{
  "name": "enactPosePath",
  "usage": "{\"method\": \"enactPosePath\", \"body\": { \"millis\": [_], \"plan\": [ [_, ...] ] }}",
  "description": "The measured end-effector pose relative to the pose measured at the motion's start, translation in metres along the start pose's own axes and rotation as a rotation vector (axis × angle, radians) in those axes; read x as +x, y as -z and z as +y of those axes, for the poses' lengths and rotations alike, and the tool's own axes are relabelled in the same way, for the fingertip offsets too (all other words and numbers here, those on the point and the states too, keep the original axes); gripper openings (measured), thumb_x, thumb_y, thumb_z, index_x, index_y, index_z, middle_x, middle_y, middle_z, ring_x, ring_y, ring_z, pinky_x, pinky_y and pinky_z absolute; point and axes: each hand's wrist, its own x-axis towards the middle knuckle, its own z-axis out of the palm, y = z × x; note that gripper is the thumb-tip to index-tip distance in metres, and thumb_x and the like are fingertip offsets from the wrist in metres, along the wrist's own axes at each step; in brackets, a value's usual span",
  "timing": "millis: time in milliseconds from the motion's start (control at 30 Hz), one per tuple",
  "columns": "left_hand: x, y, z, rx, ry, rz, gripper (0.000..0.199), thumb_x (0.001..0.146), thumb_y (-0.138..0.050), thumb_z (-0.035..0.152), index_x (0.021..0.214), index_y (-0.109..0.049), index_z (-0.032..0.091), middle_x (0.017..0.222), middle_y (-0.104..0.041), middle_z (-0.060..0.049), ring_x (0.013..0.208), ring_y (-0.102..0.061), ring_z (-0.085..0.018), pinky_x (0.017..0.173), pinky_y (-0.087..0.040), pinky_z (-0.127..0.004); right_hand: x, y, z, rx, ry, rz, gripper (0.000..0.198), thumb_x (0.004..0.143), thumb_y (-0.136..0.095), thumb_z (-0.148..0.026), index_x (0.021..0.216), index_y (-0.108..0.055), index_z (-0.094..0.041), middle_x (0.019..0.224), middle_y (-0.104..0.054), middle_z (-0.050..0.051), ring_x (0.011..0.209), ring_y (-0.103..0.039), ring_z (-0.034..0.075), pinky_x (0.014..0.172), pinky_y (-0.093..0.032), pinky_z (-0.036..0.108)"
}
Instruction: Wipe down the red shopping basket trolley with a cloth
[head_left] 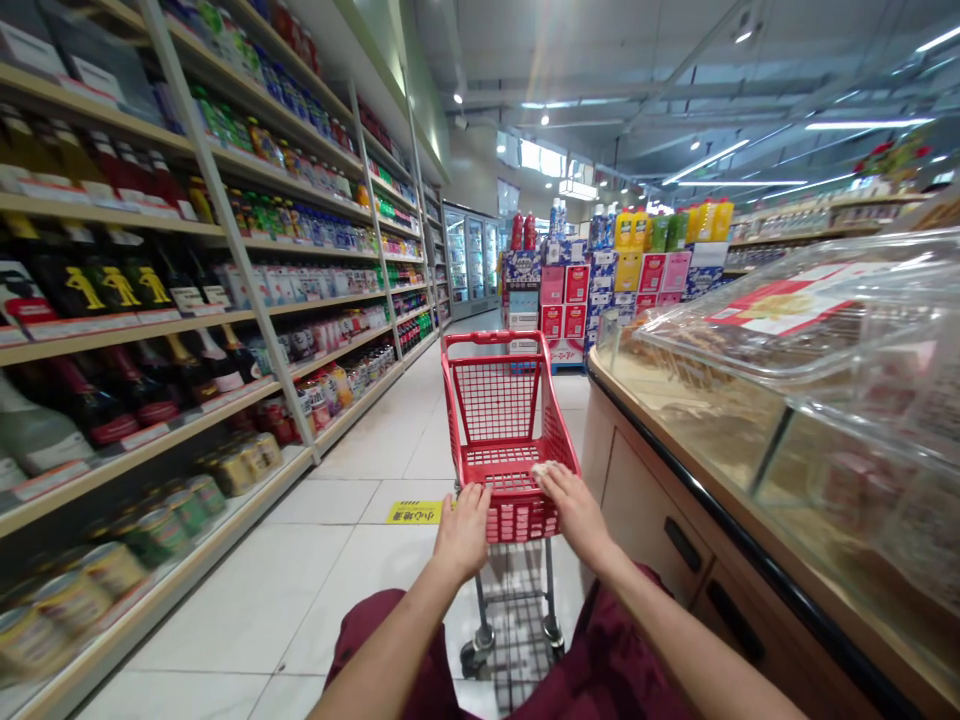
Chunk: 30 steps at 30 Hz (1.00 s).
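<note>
A small red shopping cart (499, 455) with a plastic mesh basket stands in front of me, and its basket looks bare inside. My left hand (463, 530) rests at the left end of the cart's near rim, fingers bent over it. At the right end of that rim, my right hand (576, 508) has its fingers curled over the edge. A small white crumpled thing (541, 470), like a tissue, shows at the right fingertips. Both palms are hidden from view.
Shelves (322, 250) of bottles and cans run along the left. A wooden counter (675, 500) with clear plastic packs (787, 300) borders the right. Stacked drink boxes (570, 300) stand ahead. A yellow floor sticker (416, 512) lies on the white tiles (300, 560).
</note>
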Motion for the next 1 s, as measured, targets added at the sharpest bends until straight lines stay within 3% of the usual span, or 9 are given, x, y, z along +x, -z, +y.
{"method": "enactPosePath", "body": {
  "millis": [100,333,500,567,700,767,900,1000],
  "plan": [
    [0.001,0.0,0.002,0.003,-0.001,0.027,0.066,0.066,-0.04,0.012,0.131,-0.029,0.014,0.137,-0.033,-0.01,0.126,-0.026,-0.023,0.102,-0.021,-0.045,-0.006,0.01,0.02,-0.048,-0.091,0.033,0.041,0.083,-0.032,-0.008,0.114,-0.056,-0.019,0.12,-0.053,0.01,0.116,-0.044,0.023,0.094,-0.04,0.044],
    [0.0,0.0,0.001,0.014,-0.025,0.038,0.064,0.066,-0.04,0.013,0.13,-0.031,0.014,0.134,-0.036,-0.011,0.124,-0.028,-0.024,0.1,-0.025,-0.045,-0.005,-0.014,-0.037,0.05,0.065,0.028,0.046,0.082,-0.033,-0.007,0.123,-0.047,-0.023,0.127,-0.048,0.005,0.123,-0.035,0.018,0.1,-0.035,0.039],
    [-0.001,-0.004,0.0,0.007,-0.035,0.049,0.066,0.065,-0.039,0.012,0.131,-0.029,0.015,0.136,-0.033,-0.01,0.126,-0.026,-0.023,0.1,-0.024,-0.044,-0.007,0.0,0.001,-0.021,-0.037,0.038,0.04,0.085,-0.034,-0.012,0.121,-0.049,-0.02,0.123,-0.051,0.009,0.119,-0.041,0.021,0.096,-0.038,0.041],
    [-0.001,-0.004,0.003,0.003,-0.023,0.045,0.066,0.066,-0.038,0.012,0.131,-0.029,0.014,0.136,-0.033,-0.01,0.126,-0.025,-0.023,0.1,-0.024,-0.044,-0.01,0.002,0.004,-0.05,-0.049,0.043,0.042,0.084,-0.033,-0.01,0.121,-0.049,-0.019,0.123,-0.051,0.009,0.119,-0.04,0.02,0.097,-0.037,0.04],
    [-0.002,-0.001,0.007,0.011,-0.019,0.032,0.062,0.069,-0.037,0.014,0.131,-0.029,0.013,0.136,-0.034,-0.01,0.125,-0.026,-0.024,0.1,-0.024,-0.044,-0.007,-0.002,-0.028,-0.037,0.075,-0.025,0.045,0.082,-0.035,-0.006,0.122,-0.048,-0.022,0.126,-0.049,0.006,0.122,-0.037,0.02,0.098,-0.035,0.039],
    [-0.004,0.0,0.005,0.025,-0.034,0.03,0.062,0.069,-0.038,0.015,0.13,-0.03,0.014,0.135,-0.035,-0.01,0.125,-0.026,-0.023,0.1,-0.025,-0.043,-0.002,-0.001,-0.037,-0.046,0.072,-0.091,0.044,0.083,-0.036,-0.008,0.122,-0.048,-0.025,0.125,-0.05,0.006,0.12,-0.039,0.022,0.096,-0.036,0.043],
    [-0.003,0.002,0.002,0.041,-0.072,0.055,0.06,0.069,-0.038,0.015,0.129,-0.032,0.015,0.131,-0.04,-0.009,0.121,-0.03,-0.022,0.096,-0.029,-0.042,0.001,0.012,-0.011,-0.053,-0.017,-0.164,0.038,0.085,-0.039,-0.016,0.118,-0.051,-0.028,0.123,-0.052,0.005,0.117,-0.042,0.024,0.095,-0.035,0.046],
    [-0.001,0.002,0.003,0.038,-0.08,0.068,0.058,0.07,-0.038,0.016,0.127,-0.033,0.015,0.128,-0.043,-0.009,0.118,-0.033,-0.023,0.092,-0.032,-0.041,-0.003,0.021,0.018,0.03,-0.101,-0.046,0.039,0.084,-0.036,-0.015,0.119,-0.051,-0.024,0.122,-0.053,0.007,0.117,-0.043,0.021,0.096,-0.036,0.041]
  ]
}}
